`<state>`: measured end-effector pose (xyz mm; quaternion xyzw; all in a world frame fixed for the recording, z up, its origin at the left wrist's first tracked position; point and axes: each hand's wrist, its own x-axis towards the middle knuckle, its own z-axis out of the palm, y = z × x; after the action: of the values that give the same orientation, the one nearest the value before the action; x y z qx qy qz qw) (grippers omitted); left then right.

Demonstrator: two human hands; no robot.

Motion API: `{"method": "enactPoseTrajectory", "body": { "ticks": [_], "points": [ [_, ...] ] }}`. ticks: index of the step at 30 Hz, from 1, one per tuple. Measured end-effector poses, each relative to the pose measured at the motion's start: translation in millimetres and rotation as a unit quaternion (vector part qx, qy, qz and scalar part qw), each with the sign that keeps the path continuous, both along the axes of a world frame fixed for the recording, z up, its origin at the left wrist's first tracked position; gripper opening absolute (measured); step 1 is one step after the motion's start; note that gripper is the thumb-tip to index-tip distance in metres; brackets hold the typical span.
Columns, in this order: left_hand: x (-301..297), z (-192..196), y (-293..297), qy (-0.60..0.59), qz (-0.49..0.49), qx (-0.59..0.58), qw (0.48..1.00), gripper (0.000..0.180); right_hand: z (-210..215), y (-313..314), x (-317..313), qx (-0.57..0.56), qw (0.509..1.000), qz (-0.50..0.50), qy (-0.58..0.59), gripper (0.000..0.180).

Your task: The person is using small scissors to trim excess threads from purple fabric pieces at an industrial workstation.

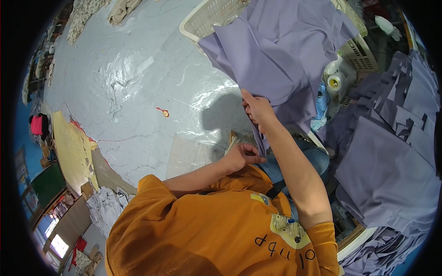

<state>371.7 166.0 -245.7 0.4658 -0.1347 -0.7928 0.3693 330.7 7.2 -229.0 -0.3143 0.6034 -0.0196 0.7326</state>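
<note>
A large piece of lavender fabric (287,60) drapes over the side of a cream plastic basket (193,23) and hangs toward my lap. My right hand (258,111) grips its left edge, thumb on top and fingers curled under. Nearer to my body, my left hand (243,156) pinches the narrow lower corner of the same cloth between thumb and fingertips. Between the two hands runs a short stretch of the edge. Folds hide part of the right fingers.
On the right lie heaps of lavender cloth pieces (382,161). A cone of white thread (335,82) and a blue plastic bag (321,103) sit beside the basket. A small red-and-yellow scrap (163,112) lies on the grey floor (138,83). White cloth (108,204) is piled at the left.
</note>
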Motion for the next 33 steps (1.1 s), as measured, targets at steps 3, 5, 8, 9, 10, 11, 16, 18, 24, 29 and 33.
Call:
{"method": "enactPoseTrajectory", "body": {
  "ticks": [3, 5, 8, 9, 10, 11, 16, 18, 24, 29, 33],
  "points": [
    [0.0, -0.1, 0.2, 0.0, 0.003, -0.003, 1.0, 0.01, 1.9, 0.0, 2.3, -0.009, 1.0, -0.001, 0.004, 0.038],
    [-0.4, -0.9, 0.7, 0.003, 0.007, -0.003, 1.0, 0.011, 1.5, 0.3, 2.4, -0.015, 1.0, -0.003, 0.005, 0.038],
    [-1.6, -3.4, 2.1, -0.009, 0.002, -0.012, 1.0, 0.012, -1.4, 0.5, 0.2, -0.002, 1.0, -0.007, 0.0, 0.038],
    [-2.2, -4.0, 2.6, -0.014, 0.001, -0.019, 1.0, 0.013, -1.6, 0.5, 0.1, -0.001, 1.0, -0.008, 0.004, 0.038],
    [-2.6, -4.5, 3.0, -0.019, -0.001, -0.026, 0.999, 0.014, -1.9, 0.4, 0.0, 0.0, 1.0, -0.008, 0.008, 0.038],
    [-3.2, -5.2, 3.2, -0.019, -0.001, -0.026, 0.999, 0.014, -2.8, 0.6, -0.7, 0.0, 1.0, -0.008, 0.008, 0.038],
    [-2.0, -3.7, 2.5, -0.075, -0.061, -0.062, 0.993, 0.009, -1.5, 0.5, -0.5, -0.001, 1.0, -0.009, 0.001, 0.037],
    [-5.4, -8.9, 5.1, -0.075, -0.048, -0.077, 0.993, 0.014, -1.3, -0.1, 0.6, -0.004, 1.0, -0.007, 0.003, 0.037],
    [-5.3, -6.1, 4.1, -0.078, -0.043, -0.091, 0.992, 0.02, -6.0, 0.0, 4.5, -0.035, 0.999, 0.017, 0.029, 0.038],
    [-3.5, -0.8, 1.9, -0.1, -0.057, -0.102, 0.988, 0.02, -9.8, 1.6, 6.4, -0.066, 0.997, 0.026, 0.04, 0.038],
    [-3.0, -2.3, 2.9, -0.107, -0.061, -0.118, 0.985, 0.02, -9.9, 1.3, 7.2, -0.076, 0.996, 0.015, 0.032, 0.038]
  ]
}}
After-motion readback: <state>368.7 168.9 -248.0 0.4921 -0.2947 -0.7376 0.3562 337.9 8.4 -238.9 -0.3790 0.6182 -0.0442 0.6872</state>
